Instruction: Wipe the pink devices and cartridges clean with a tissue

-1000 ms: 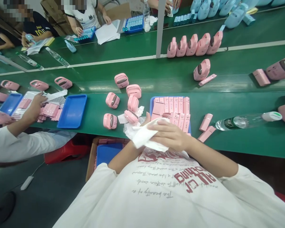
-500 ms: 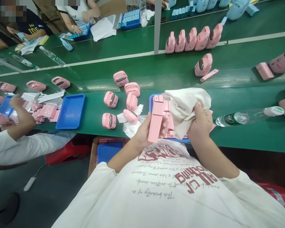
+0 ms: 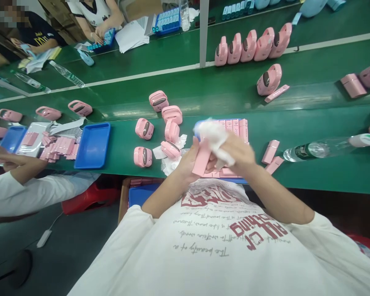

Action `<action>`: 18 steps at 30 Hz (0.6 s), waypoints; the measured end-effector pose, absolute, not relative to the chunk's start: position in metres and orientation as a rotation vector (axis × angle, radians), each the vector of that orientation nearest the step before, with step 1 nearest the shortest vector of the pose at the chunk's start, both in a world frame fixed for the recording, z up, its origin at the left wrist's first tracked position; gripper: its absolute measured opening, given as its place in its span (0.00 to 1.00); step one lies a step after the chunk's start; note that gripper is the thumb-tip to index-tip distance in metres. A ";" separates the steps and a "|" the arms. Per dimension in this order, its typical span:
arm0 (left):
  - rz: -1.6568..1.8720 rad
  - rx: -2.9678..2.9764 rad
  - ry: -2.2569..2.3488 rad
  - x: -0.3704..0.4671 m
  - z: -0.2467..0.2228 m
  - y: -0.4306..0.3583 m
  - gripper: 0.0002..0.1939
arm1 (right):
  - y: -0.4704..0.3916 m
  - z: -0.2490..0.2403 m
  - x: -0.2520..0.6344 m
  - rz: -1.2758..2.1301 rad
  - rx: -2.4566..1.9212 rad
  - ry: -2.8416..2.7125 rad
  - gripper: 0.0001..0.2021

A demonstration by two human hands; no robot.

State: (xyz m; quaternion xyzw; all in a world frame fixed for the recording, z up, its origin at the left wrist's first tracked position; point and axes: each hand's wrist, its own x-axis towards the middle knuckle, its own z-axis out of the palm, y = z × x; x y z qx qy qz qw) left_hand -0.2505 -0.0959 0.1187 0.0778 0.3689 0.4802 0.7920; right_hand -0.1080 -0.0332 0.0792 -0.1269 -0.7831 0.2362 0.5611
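My left hand (image 3: 189, 162) is closed around a long pink plastic piece (image 3: 202, 159), holding it tilted in front of my chest. A white cloth (image 3: 214, 137), smeared by motion, lies over the upper end of that piece. Gripping the cloth is my right hand (image 3: 240, 152), whose fingers are partly blurred. Beneath both hands a blue tray (image 3: 240, 181) holds several pink pieces (image 3: 234, 125) like the one I hold. Two more pink pieces (image 3: 270, 152) lie on the table just right of the tray.
Left of my hands stand several pink rounded housings with handles (image 3: 144, 129) and crumpled white paper (image 3: 181, 142). A water bottle (image 3: 323, 149) lies on the right. Another blue tray (image 3: 92, 146) is near a co-worker's arm (image 3: 27, 164). A metal post (image 3: 204, 33) rises at the back.
My right hand has brought the cloth leftward onto the pink piece, covering its upper end. The tray's contents and two loose pieces at right now show. The co-worker's hand at left has moved lower.
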 end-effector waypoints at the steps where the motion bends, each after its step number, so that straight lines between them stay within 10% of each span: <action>1: 1.046 0.212 0.726 -0.250 0.120 -0.096 0.28 | -0.024 0.077 -0.104 0.645 -0.513 -1.650 0.08; 9: 1.164 0.102 0.678 -0.244 0.120 -0.094 0.24 | -0.009 0.076 -0.085 1.132 -0.949 -0.909 0.11; 18: 1.212 0.109 0.878 -0.238 0.106 -0.088 0.18 | -0.056 0.072 -0.095 0.882 -0.770 -1.630 0.13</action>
